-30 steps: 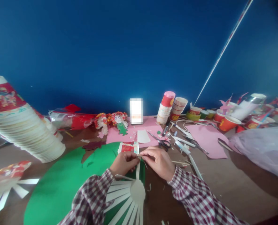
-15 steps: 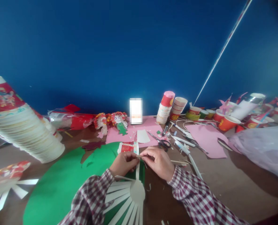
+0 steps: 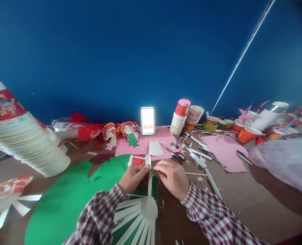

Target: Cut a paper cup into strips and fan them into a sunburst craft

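A paper cup cut into strips (image 3: 149,208) lies in front of me, its white strips fanned out around the round base. One strip (image 3: 150,185) runs up from the base to my fingers. My left hand (image 3: 133,177) is closed, with thumb and fingertips pinching that strip near its upper end. Right beside it, my right hand (image 3: 171,177) pinches at the same spot, its fingertips almost touching my left thumb. Just beyond the fingertips lies a red and white printed cup piece (image 3: 138,160); whether it joins the strip I cannot tell.
Green paper (image 3: 61,194) lies under the left side. Scissors (image 3: 178,156), a glue gun (image 3: 199,161) and pink paper (image 3: 226,153) are beyond my right hand. Cup stacks stand at left (image 3: 28,136) and back (image 3: 179,117). A plastic bag (image 3: 288,163) lies far right.
My left thumb has shifted slightly up along the strip, and the right hand has turned inward. A small printed scrap now lies on the table right of my right hand.
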`<state>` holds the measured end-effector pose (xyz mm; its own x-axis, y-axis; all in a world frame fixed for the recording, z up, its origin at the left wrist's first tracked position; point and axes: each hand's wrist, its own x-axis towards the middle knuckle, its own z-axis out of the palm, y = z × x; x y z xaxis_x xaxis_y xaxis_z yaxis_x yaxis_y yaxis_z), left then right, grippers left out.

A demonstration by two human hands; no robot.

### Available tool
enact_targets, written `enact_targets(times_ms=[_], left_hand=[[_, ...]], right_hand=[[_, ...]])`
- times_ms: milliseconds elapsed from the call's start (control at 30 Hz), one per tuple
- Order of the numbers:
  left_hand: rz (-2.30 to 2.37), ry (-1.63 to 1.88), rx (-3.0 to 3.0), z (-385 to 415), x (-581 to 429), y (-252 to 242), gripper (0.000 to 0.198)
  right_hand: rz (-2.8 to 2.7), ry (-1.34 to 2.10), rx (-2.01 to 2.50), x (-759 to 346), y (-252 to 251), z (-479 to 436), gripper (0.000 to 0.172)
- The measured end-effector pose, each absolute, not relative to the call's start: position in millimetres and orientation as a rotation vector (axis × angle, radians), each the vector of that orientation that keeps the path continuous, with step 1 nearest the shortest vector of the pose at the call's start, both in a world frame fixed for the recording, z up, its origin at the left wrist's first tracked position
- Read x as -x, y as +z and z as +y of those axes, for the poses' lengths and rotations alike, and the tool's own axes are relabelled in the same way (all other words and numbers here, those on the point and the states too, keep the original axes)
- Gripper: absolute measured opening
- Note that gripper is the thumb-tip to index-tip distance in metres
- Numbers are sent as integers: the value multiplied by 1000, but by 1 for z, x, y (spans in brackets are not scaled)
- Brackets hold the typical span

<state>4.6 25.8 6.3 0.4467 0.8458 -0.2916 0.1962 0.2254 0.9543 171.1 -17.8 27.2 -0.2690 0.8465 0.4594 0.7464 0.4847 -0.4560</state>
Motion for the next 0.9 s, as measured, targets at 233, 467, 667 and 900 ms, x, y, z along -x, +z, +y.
enact_targets(times_ms=[233, 467, 667, 900], left_hand=[[990, 573, -1342, 26, -4, 7, 41], [987, 585, -1376, 26, -4, 7, 39], [1017, 589, -1447, 27, -5, 8, 35], [1021, 579, -1479, 26, -6, 5, 34]], right_hand=[[-2080, 143, 1356, -170, 28, -20, 18], [-2058, 147, 1393, -167, 29, -22, 17], [-2043, 186, 1453, -168, 28, -21, 11], [-2064, 183, 1451, -170, 27, -21, 14]])
